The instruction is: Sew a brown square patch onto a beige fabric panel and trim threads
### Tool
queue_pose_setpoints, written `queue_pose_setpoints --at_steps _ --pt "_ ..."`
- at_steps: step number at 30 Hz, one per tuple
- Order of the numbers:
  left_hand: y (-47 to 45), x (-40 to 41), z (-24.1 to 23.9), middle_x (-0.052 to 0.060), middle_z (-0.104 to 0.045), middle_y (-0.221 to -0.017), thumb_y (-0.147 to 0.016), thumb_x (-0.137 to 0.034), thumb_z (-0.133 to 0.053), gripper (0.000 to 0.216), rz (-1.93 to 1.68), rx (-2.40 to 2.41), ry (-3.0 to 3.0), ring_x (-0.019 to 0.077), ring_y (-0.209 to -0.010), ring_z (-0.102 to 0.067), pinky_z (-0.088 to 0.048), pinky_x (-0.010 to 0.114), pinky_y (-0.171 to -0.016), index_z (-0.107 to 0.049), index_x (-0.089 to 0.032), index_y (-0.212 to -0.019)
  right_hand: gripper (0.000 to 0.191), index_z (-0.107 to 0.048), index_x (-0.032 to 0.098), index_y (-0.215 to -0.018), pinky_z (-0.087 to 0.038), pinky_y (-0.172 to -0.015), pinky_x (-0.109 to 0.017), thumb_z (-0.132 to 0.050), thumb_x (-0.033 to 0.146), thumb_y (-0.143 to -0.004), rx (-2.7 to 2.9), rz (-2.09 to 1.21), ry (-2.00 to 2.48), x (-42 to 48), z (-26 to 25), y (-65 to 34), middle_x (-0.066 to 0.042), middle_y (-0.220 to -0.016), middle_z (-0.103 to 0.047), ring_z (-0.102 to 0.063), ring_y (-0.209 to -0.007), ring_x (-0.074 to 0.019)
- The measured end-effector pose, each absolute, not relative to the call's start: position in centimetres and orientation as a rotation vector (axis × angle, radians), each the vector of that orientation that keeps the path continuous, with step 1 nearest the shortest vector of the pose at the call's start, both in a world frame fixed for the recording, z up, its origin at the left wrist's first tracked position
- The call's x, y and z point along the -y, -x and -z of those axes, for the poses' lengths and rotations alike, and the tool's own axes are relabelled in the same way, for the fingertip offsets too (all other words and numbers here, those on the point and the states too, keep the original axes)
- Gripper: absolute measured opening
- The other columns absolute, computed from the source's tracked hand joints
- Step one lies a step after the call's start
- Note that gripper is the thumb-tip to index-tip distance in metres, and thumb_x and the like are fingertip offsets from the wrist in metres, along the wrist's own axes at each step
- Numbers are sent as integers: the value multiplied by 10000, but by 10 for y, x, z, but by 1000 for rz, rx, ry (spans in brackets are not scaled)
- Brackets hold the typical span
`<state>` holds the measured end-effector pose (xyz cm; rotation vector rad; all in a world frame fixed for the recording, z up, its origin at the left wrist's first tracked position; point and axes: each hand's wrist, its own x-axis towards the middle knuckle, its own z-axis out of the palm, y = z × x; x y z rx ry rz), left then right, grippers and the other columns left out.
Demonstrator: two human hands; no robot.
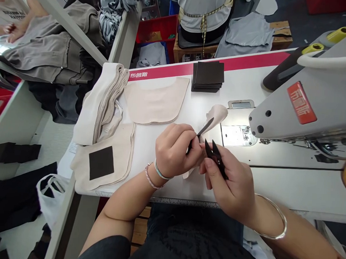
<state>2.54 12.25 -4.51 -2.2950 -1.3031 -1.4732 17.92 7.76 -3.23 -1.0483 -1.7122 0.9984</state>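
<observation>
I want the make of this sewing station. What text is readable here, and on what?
"布鲁斯", white, on the red strip of the table.
Likely "布鲁斯" again, tilted, on the red label of the sewing machine.
Co-worker's shirt print: too blurred.
Ruler marks on the table edge: too small.
Snips in right hand, dark piece in left hand: no text.

Bare table (pixel 287 188) lies open rightward under the sewing machine (pixel 311 105), apparently low overhead; beige panels (pixel 157 100) crowd the left.
</observation>
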Motion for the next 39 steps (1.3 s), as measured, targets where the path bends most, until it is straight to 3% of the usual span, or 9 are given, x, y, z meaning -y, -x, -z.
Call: queue_pose_setpoints --at_steps 3,9,16,24,26,30,34,39 --pt "-25 -123 46 54 -651 -769 -766 -46 -581 113 1478 1302 2292 152 -699 -601 -528 285 -618 -591 -155 -793 251 -560 172 -1175 -526 -622 -243 -475 122 -944 1723 -1010 1081 -81 32 -177 17 -732 -631 -629 -643 -99" --pt "-25 -123 48 31 -651 -763 -769 -61 -591 112 1478 1319 2257 138 -687 -605 -532 275 -616 -594 -171 -791 326 -575 208 -1247 -507 -579 -283 -463 131 -952 1766 -1001 1133 -83 35 -175 58 -498 -487 -660 -684 -172" --pt "-26 -122 45 24 -643 -748 -782 -66 -579 113 1470 1342 2255 131 -670 -598 -525 269 -600 -579 -179 -770 324 -562 194 -1257 -517 -619 -283 -457 137 -957 1751 -1009 1152 -86 36 -174 -35 -833 -700 -662 -756 -152" --pt "-26 -122 45 28 -636 -728 -763 -52 -590 119 1485 1334 2263 132 -667 -588 -507 268 -588 -573 -169 -751 216 -588 157 -1118 -517 -657 -259 -459 121 -949 1731 -1021 1123 -86 37 -175 -26 -810 -680 -643 -709 -118" --pt "-26 -121 45 28 -636 -728 -765 -55 -589 115 1487 1335 2266 132 -670 -591 -508 266 -593 -573 -169 -752 223 -589 159 -1128 -519 -664 -268 -461 124 -949 1728 -1009 1118 -86 37 -175 -5 -714 -644 -652 -724 -134" --pt "-26 -121 45 32 -639 -732 -766 -54 -589 109 1517 1330 2269 129 -660 -585 -501 259 -586 -581 -163 -755 289 -583 165 -1216 -507 -612 -283 -457 148 -957 1740 -949 1134 -88 39 -173 57 -503 -499 -618 -614 -154" --pt "-27 -121 43 49 -646 -733 -776 -69 -589 87 1481 1353 2268 139 -677 -588 -503 263 -615 -590 -150 -744 334 -580 161 -1275 -478 -550 -278 -456 201 -968 1812 -880 1185 -87 39 -174 58 -487 -506 -511 -452 -134" --pt "-28 -123 45 18 -651 -719 -814 -152 -556 121 1406 1336 2261 116 -644 -566 -493 246 -617 -568 -169 -695 311 -627 242 -1198 -386 -383 -249 -482 370 -953 1853 -779 1364 -86 47 -186 41 -513 -543 -474 -365 -124"
